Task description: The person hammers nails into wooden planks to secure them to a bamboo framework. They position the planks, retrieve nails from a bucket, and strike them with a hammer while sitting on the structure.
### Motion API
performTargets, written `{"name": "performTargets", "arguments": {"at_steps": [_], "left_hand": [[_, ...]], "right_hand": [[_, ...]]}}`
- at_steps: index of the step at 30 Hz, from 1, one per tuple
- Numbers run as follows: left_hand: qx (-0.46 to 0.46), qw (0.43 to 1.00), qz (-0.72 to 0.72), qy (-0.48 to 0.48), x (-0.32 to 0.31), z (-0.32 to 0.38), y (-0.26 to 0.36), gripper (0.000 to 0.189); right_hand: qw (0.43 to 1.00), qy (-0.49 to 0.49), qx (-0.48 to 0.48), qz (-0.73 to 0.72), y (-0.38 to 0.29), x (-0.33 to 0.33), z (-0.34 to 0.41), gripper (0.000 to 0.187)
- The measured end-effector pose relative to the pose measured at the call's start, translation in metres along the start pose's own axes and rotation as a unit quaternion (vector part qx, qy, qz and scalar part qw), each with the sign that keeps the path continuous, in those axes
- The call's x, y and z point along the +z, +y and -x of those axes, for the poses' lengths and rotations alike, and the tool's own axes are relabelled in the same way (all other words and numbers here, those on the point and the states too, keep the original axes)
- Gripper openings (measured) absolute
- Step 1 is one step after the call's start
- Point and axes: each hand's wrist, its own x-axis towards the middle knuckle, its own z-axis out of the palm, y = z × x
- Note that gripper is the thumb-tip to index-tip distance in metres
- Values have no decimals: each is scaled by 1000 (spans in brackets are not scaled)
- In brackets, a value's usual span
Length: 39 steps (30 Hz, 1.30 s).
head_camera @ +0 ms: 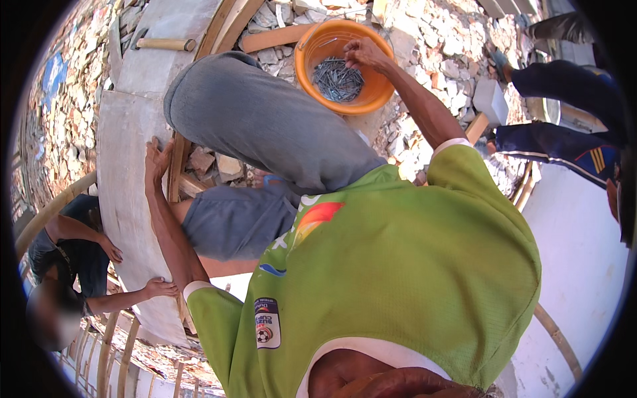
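Observation:
My left hand point(159, 159) rests on the edge of a pale flat board point(129, 174), its fingers apart. A wooden batten point(177, 164) runs along the underside of that edge. Over the right inner side of an orange plastic bucket point(304, 74) is my right hand point(366, 53), with curled fingers; whether they pinch a nail cannot be made out. Loose metal nails point(338, 80) cover part of the bucket's bottom. A hammer point(166, 44) with a wooden handle lies on a second board point(169, 69) farther ahead, its head partly in shadow.
Across the board at left, a co-worker point(89, 244) has both hands on or near it. Another person's legs point(552, 142) stand at right. Broken rubble point(428, 54) surrounds the bucket, with a wood plank point(276, 38) beside it. Bamboo poles point(57, 209) stand at left.

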Motion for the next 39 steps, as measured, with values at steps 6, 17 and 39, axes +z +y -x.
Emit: {"name": "performTargets", "arguments": {"at_steps": [6,17,39], "left_hand": [[-3,1000,18,3,2,2,-2,89],[-5,1000,-2,4,2,2,-2,89],[17,993,95,71,-1,16,0,80]], "right_hand": [[975,-88,6,203,37,12,-11,18],[868,-19,-199,454,47,3,-20,12],[972,38,-214,-93,-212,-8,108,10]]}}
